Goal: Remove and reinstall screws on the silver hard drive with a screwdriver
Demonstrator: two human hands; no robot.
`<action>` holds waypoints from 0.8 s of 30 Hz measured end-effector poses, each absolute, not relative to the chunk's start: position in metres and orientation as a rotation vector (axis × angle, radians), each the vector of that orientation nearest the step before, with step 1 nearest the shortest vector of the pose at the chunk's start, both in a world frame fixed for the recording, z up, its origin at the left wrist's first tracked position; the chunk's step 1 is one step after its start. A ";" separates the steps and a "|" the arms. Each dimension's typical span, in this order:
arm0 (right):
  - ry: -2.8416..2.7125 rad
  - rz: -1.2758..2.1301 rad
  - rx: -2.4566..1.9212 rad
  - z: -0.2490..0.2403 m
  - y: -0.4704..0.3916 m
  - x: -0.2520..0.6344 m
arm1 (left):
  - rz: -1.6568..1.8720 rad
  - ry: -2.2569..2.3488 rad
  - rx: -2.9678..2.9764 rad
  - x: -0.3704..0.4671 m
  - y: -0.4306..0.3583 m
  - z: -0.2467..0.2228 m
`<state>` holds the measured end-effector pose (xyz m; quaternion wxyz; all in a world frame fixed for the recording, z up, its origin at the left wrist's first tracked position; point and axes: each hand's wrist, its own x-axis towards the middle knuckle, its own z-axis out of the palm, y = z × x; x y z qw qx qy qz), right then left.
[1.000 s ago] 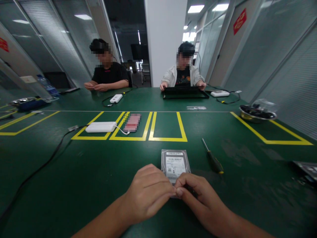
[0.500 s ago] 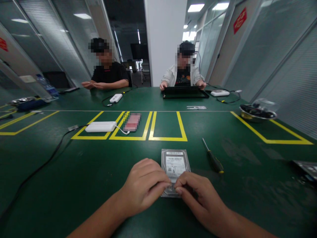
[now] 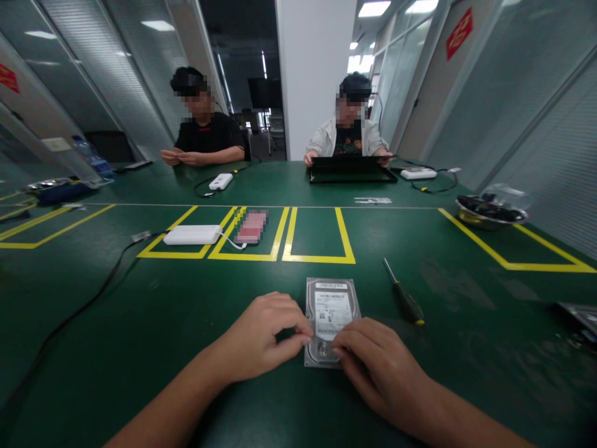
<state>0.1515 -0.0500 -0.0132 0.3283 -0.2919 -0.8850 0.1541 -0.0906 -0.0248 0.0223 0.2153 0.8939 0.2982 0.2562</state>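
I see a grey, white-labelled hard drive (image 3: 332,311); my left hand (image 3: 267,336) and right hand (image 3: 380,356) are apart at its sides, grip unclear. A metal bowl (image 3: 478,219) holds black items (image 3: 489,208).

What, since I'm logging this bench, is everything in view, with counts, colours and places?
drive: 1, silver, table front
screwdriver: 1, black and yellow, right of drive
boxes: 3, white, on table
slab: 1, pink, blurred, beside nearest box
cables: several, black or white, on table
bowl: 1, silver, right, dark items inside
dark item: 1, black, right edge
strip: 1, whitish, far table
bundle: 1, dark blue, far left
bottle: 1, bluish, far left
co-workers: 2, black top, pale jacket, across table
frame: 1, black, held by co-worker
tape: several, yellow, on table
table: 1, green, foreground
signs: 2, red, side walls
pillar: 1, white, behind co-workers
lights: several, white, ceiling
left hand: 1, bare, left of drive
right hand: 1, bare, over drive
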 end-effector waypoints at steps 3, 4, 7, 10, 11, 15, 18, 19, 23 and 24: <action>-2.316 0.381 -0.793 -0.012 -0.048 0.152 | 0.662 0.814 2.479 -0.094 -0.024 0.023; -2.312 0.373 -0.804 -0.011 -0.048 0.152 | 0.646 0.809 2.480 -0.095 -0.024 0.024; -2.304 0.362 -0.824 -0.012 -0.046 0.154 | 0.581 0.804 2.483 -0.097 -0.024 0.025; -2.304 0.377 -0.836 -0.013 -0.045 0.154 | 0.519 0.794 2.497 -0.096 -0.025 0.025; -2.304 0.384 -0.837 -0.014 -0.044 0.155 | 0.502 0.786 2.501 -0.096 -0.025 0.025; -2.295 0.385 -0.832 -0.015 -0.045 0.156 | 0.468 0.755 2.515 -0.093 -0.027 0.022; -2.295 0.391 -0.826 -0.015 -0.046 0.157 | 0.452 0.753 2.520 -0.091 -0.028 0.019; -2.297 0.392 -0.819 -0.016 -0.046 0.157 | 0.445 0.753 2.523 -0.091 -0.028 0.018; -2.299 0.370 -0.789 -0.016 -0.045 0.157 | 0.405 0.746 2.544 -0.091 -0.028 0.017; -2.299 0.366 -0.784 -0.016 -0.045 0.157 | 0.399 0.745 2.551 -0.090 -0.028 0.017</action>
